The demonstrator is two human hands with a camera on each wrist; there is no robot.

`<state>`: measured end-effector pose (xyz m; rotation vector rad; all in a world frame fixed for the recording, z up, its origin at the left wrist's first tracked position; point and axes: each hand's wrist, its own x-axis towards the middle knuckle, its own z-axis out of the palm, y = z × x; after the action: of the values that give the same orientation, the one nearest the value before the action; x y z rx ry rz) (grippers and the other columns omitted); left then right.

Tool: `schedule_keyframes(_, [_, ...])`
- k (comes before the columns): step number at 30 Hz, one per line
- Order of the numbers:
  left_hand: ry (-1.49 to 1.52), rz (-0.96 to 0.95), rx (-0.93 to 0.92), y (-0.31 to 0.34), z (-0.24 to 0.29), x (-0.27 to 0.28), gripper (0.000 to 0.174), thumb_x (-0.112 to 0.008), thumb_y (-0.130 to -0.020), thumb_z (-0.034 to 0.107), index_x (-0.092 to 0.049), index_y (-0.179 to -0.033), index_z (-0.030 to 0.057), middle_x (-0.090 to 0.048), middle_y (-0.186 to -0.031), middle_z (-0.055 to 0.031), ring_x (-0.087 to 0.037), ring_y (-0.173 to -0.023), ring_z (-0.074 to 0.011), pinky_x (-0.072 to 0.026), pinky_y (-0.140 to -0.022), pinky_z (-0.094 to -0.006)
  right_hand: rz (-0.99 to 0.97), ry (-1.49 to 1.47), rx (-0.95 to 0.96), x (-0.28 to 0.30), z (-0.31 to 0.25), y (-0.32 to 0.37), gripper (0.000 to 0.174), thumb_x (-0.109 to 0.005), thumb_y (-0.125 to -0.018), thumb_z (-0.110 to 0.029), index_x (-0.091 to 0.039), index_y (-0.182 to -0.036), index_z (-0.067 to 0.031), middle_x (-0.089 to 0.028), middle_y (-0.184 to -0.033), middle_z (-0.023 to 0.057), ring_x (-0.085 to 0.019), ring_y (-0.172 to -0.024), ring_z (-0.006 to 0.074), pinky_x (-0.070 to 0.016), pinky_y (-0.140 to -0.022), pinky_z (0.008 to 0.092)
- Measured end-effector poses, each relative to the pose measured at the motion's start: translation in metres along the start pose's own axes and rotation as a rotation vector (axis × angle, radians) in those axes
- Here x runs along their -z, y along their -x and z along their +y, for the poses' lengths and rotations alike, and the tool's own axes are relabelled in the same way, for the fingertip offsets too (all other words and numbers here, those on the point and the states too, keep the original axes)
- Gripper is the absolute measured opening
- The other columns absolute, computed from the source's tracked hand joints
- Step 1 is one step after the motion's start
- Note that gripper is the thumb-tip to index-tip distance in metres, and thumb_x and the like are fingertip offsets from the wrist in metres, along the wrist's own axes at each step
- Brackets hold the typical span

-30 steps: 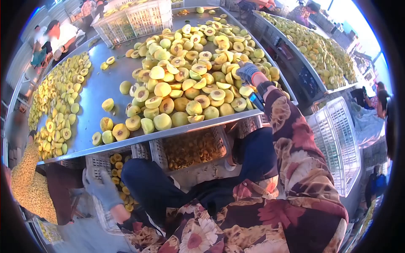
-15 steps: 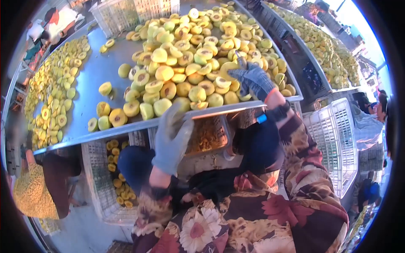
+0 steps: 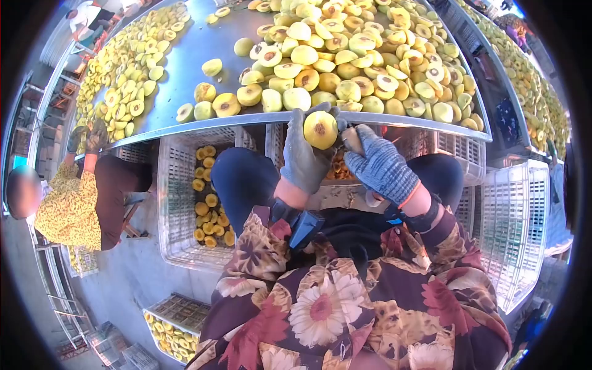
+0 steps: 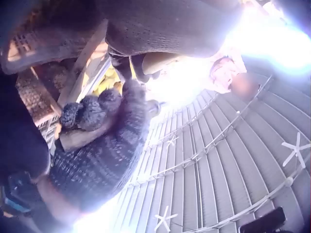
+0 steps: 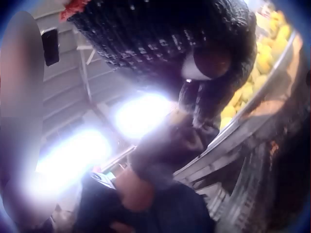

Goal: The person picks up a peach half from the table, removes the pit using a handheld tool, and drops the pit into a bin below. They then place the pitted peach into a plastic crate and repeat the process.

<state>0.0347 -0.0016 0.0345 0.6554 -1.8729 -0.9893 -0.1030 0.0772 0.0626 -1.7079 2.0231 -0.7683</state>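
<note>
One fruit half in hand, big heap beyond: looks well short of finished

Left hand (image 3: 302, 157) grips a yellow-green stone-fruit half (image 3: 320, 129), cut face with brown centre up, just off the near edge of the tabletop (image 3: 191, 43). Fingers curled round it. Right hand (image 3: 385, 166), also gloved, is just beside it, fingers closed round a wooden handle (image 3: 352, 140); working end hidden, so can't tell if it touches the fruit. Stone in or out of the held half: can't tell.

Progress, judged: this piece is in hand, not set down. Large heap of halves (image 3: 345, 68) directly beyond both hands, many with brown centres, likely the part left. Second heap (image 3: 135, 80) farther off, beyond and left of the left hand, beside another seated person (image 3: 71, 209); its state is unclear.

Left of the left hand, lower down, a plastic crate (image 3: 176, 216) holds a modest batch of yellow halves, likely the done part; much of the crate bottom shows. Brownish bits (image 3: 338, 168) lie below and between the hands, mostly hidden. Rough call: early to midway, lots left.
</note>
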Motion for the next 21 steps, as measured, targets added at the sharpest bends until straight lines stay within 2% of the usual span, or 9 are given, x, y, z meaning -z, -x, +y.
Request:
schedule_keyframes(1, [-0.017, -0.006, -0.010, 0.000, 0.002, 0.002, 0.036, -0.053, -0.094, 0.012, -0.041, -0.125, -0.0023, -0.058, -0.115, -0.0141, -0.059, -0.103, -0.0212, -0.0496, -0.090, -0.0294, -0.075, 0.019, 0.005, 0.002, -0.002, -0.001, 0.048, -0.061, -0.084, -0.028, -0.049, -0.119, 0.0032, -0.063, -0.085, 0.0271, -0.063, -0.077, 0.0423, -0.0519, -0.069, 0.0460])
schedule_keyframes(2, [0.160, -0.011, 0.066, 0.000, 0.001, -0.001, 0.035, -0.052, -0.094, 0.011, -0.041, -0.125, -0.0026, -0.058, -0.114, -0.0139, -0.060, -0.102, -0.0212, -0.0493, -0.090, -0.0289, -0.183, 0.149, 0.034, 0.005, -0.008, -0.001, 0.034, -0.053, -0.088, -0.026, -0.054, -0.115, -0.0056, -0.062, -0.101, 0.0216, -0.064, -0.082, 0.0382, -0.0519, -0.075, 0.0447])
schedule_keyframes(4, [0.147, -0.010, 0.077, 0.000, 0.003, -0.001, 0.033, -0.048, -0.097, 0.016, -0.041, -0.124, -0.0025, -0.059, -0.112, -0.0132, -0.060, -0.101, -0.0209, -0.0492, -0.089, -0.0286, -0.180, 0.154, 0.004, 0.004, -0.017, -0.002, 0.033, -0.054, -0.087, -0.026, -0.054, -0.115, -0.0073, -0.060, -0.105, 0.0219, -0.064, -0.084, 0.0373, -0.0519, -0.077, 0.0442])
schedule_keyframes(6, [-0.239, -0.003, -0.054, -0.001, 0.011, 0.005, 0.035, -0.041, -0.101, 0.026, -0.043, -0.122, -0.0018, -0.059, -0.111, -0.0124, -0.060, -0.099, -0.0202, -0.0493, -0.087, -0.0289, -0.201, 0.119, -0.050, -0.002, -0.018, -0.005, 0.034, -0.054, -0.087, -0.027, -0.054, -0.115, -0.0077, -0.057, -0.111, 0.0236, -0.063, -0.090, 0.0369, -0.0513, -0.081, 0.0440])
schedule_keyframes(8, [0.426, 0.039, 0.179, 0.001, 0.003, -0.004, 0.039, -0.041, -0.101, 0.032, -0.044, -0.121, -0.0010, -0.059, -0.110, -0.0119, -0.059, -0.099, -0.0198, -0.0489, -0.087, -0.0297, -0.210, 0.087, 0.000, -0.003, -0.019, -0.005, 0.036, -0.054, -0.086, -0.026, -0.053, -0.117, -0.0073, -0.057, -0.112, 0.0238, -0.063, -0.091, 0.0374, -0.0512, -0.080, 0.0442])
schedule_keyframes(13, [0.268, 0.088, 0.154, 0.002, 0.010, -0.004, 0.054, -0.027, -0.101, 0.048, -0.048, -0.117, 0.0013, -0.060, -0.107, -0.0103, -0.057, -0.098, -0.0191, -0.0477, -0.088, -0.0301, -0.217, -0.038, 0.011, -0.015, -0.004, -0.012, 0.040, -0.055, -0.085, -0.023, -0.049, -0.121, -0.0065, -0.055, -0.114, 0.0247, -0.062, -0.091, 0.0396, -0.0507, -0.079, 0.0451])
schedule_keyframes(16, [0.835, 0.187, 0.336, 0.004, 0.009, -0.013, 0.056, -0.027, -0.100, 0.051, -0.049, -0.116, 0.0021, -0.060, -0.106, -0.0098, -0.058, -0.097, -0.0182, -0.0482, -0.086, -0.0289, -0.208, 0.003, 0.039, -0.023, 0.005, -0.013, 0.040, -0.055, -0.085, -0.022, -0.048, -0.122, -0.0061, -0.056, -0.109, 0.0252, -0.061, -0.090, 0.0405, -0.0505, -0.078, 0.0458])
schedule_keyframes(18, [0.797, 0.182, 0.346, 0.006, -0.001, -0.016, 0.057, -0.028, -0.099, 0.053, -0.050, -0.115, 0.0027, -0.060, -0.105, -0.0096, -0.059, -0.095, -0.0169, -0.0493, -0.083, -0.0279, -0.170, 0.129, 0.207, -0.021, 0.003, -0.012, 0.039, -0.054, -0.085, -0.021, -0.048, -0.120, -0.0058, -0.056, -0.105, 0.0254, -0.061, -0.089, 0.0407, -0.0505, -0.077, 0.0462])
schedule_keyframes(21, [0.702, 0.173, 0.394, 0.008, -0.013, -0.017, 0.060, -0.028, -0.098, 0.057, -0.053, -0.110, 0.0032, -0.062, -0.098, -0.0094, -0.061, -0.088, -0.0159, -0.0512, -0.077, -0.0268, -0.261, 0.089, 0.150, -0.014, -0.001, -0.011, 0.041, -0.054, -0.085, -0.021, -0.048, -0.123, -0.0065, -0.056, -0.103, 0.0257, -0.061, -0.088, 0.0409, -0.0506, -0.077, 0.0464])
